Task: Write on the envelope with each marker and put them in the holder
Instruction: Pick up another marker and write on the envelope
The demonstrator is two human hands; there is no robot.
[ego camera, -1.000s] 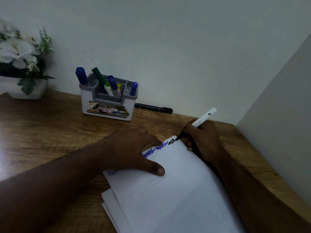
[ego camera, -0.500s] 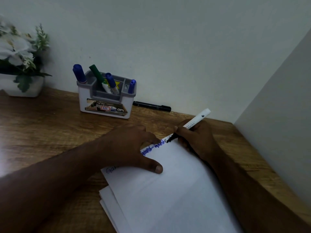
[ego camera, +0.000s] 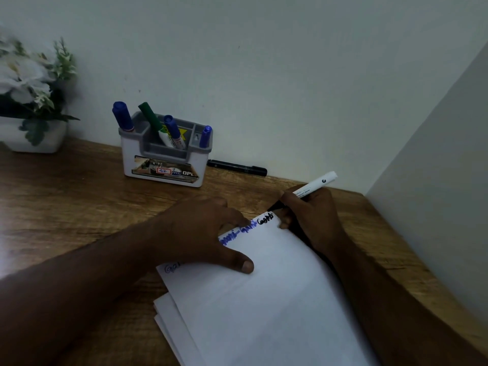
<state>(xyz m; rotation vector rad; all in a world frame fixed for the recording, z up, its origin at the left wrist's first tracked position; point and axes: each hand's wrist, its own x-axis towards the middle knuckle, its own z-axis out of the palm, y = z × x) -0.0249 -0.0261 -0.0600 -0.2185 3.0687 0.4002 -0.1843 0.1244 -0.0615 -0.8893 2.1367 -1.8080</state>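
Envelope (ego camera: 269, 299): lies uppermost on a small stack of white sheets on the wooden counter (ego camera: 66, 207), with blue words and one black word along its far edge.

Step in hand: writing with the black-inked marker. The right hand (ego camera: 313, 217) pinches the white marker (ego camera: 315, 184) in a writing grip; its dark tip is just beside the far right corner of the envelope, past the black word. Contact with the paper cannot be confirmed. The left hand (ego camera: 200, 233) lies flat, fingers spread, pressing the envelope down.

Holder (ego camera: 165, 157): stands at the wall with four markers in it, three blue-capped and one green. A black pen (ego camera: 237, 167) lies on the counter just beside it.

Next move, as judged: the word looks finished, so the marker needs capping. No loose cap is visible. Placing it calls for a reach across to a free slot in the holder.
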